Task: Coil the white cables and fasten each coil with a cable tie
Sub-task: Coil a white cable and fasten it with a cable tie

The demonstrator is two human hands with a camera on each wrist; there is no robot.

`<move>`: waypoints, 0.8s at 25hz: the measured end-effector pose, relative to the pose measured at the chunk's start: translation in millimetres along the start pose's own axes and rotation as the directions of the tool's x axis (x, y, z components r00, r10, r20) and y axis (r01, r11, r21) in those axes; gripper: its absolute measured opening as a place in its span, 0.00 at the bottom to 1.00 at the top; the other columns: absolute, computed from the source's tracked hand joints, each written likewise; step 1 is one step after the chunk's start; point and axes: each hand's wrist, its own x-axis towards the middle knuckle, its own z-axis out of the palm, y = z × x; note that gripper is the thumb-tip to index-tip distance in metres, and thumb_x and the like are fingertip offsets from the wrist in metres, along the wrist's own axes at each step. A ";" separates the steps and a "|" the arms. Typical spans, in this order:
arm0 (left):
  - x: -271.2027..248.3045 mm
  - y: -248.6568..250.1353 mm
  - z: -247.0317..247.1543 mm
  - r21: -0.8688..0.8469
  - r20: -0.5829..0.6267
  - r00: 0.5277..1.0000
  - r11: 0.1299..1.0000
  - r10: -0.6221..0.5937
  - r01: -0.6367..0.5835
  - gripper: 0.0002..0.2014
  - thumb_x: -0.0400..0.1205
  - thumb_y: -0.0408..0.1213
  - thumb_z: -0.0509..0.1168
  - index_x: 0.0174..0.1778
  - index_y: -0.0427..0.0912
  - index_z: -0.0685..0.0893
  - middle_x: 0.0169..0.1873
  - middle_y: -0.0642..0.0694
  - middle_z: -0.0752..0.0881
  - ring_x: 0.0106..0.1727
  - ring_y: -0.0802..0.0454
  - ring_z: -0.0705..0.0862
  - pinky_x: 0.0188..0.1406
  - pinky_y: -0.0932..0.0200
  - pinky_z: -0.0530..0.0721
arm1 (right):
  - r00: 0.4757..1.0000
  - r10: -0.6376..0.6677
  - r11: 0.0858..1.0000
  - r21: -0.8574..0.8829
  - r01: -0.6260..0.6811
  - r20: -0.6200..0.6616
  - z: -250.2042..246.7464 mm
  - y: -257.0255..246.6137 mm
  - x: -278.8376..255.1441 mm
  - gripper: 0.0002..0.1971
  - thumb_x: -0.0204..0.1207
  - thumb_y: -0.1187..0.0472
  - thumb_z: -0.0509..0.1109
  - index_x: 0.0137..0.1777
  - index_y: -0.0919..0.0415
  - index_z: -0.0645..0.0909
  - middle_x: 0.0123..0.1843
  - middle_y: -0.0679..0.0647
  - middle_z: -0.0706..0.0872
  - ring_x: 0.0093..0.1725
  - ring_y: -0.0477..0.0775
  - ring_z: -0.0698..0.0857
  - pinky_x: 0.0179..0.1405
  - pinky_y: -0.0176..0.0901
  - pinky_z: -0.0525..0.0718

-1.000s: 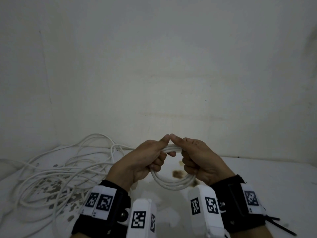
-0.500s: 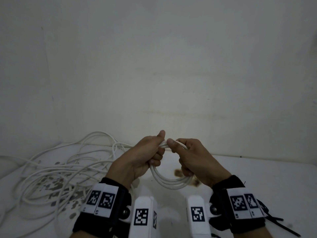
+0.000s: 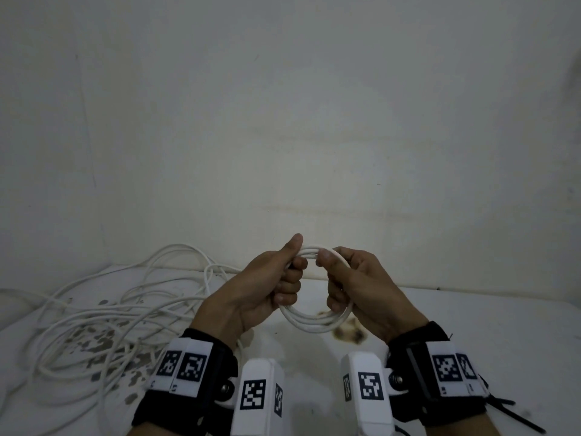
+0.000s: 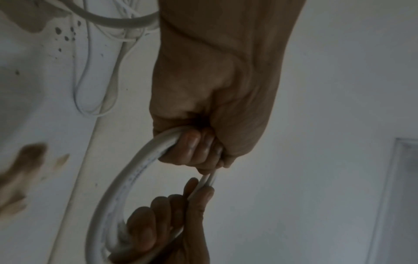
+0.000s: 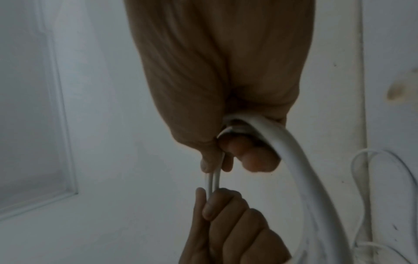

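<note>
Left hand: the left hand is clenched round the left side of the coil, its fingers curled over the bundled strands and its thumb lying along the top arc, pointing up and right.
Right hand: the right hand grasps the right side of the same coil; its thumb and forefinger pinch the top strands just beside the left thumb, and its other fingers wrap the strands lower down.
Coil: a small round loop of several white turns, held upright in the air between the two hands, above the near middle of the table. Its lower arc hangs free below the fingers.
Loose cable: a tangle of white cable sprawls on the table's left part, reaching to the far wall. A strand seems to run from it toward the left wrist, though the link to the coil is hidden.
Ties: black strips lie at the near right, behind the right wristband.
Table marks: a brown stain sits just below the coil.
</note>
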 end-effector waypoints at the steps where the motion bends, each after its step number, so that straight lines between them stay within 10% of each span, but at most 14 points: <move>1: -0.1 0.2 0.2 0.016 0.000 1.000 1.000 0.005 -0.005 0.22 0.85 0.57 0.59 0.31 0.47 0.71 0.21 0.54 0.59 0.19 0.59 0.56 0.17 0.66 0.57 | 1.000 -0.021 0.999 -0.031 0.021 0.000 -2.2 0.2 -0.1 0.13 0.83 0.59 0.69 0.49 0.72 0.82 0.25 0.57 0.71 0.21 0.51 0.72 0.21 0.42 0.78; 11: -1.6 -2.4 -3.6 0.175 0.034 0.997 0.982 0.067 -0.072 0.19 0.88 0.53 0.56 0.39 0.42 0.76 0.24 0.54 0.60 0.22 0.59 0.55 0.19 0.66 0.56 | 0.984 0.169 0.974 0.161 -0.158 -0.057 -5.7 -6.5 5.2 0.06 0.81 0.64 0.71 0.49 0.66 0.87 0.37 0.56 0.86 0.30 0.52 0.79 0.31 0.46 0.79; 16: 2.3 -5.8 -3.5 0.173 0.007 0.997 0.982 0.077 -0.077 0.20 0.88 0.54 0.56 0.39 0.42 0.76 0.22 0.55 0.61 0.20 0.60 0.56 0.17 0.67 0.59 | 0.988 0.090 0.995 0.056 -0.083 -0.129 -2.9 -5.8 4.7 0.09 0.82 0.65 0.70 0.54 0.72 0.87 0.40 0.60 0.86 0.28 0.52 0.79 0.27 0.44 0.80; 20: -3.2 -6.2 -2.1 0.287 0.128 0.991 0.956 0.032 -0.068 0.22 0.87 0.54 0.55 0.40 0.39 0.81 0.22 0.54 0.61 0.22 0.59 0.56 0.19 0.67 0.58 | 0.990 0.128 0.958 -0.265 -0.111 0.049 -4.1 -14.2 -3.7 0.25 0.85 0.45 0.64 0.42 0.68 0.85 0.31 0.54 0.75 0.26 0.53 0.74 0.26 0.45 0.80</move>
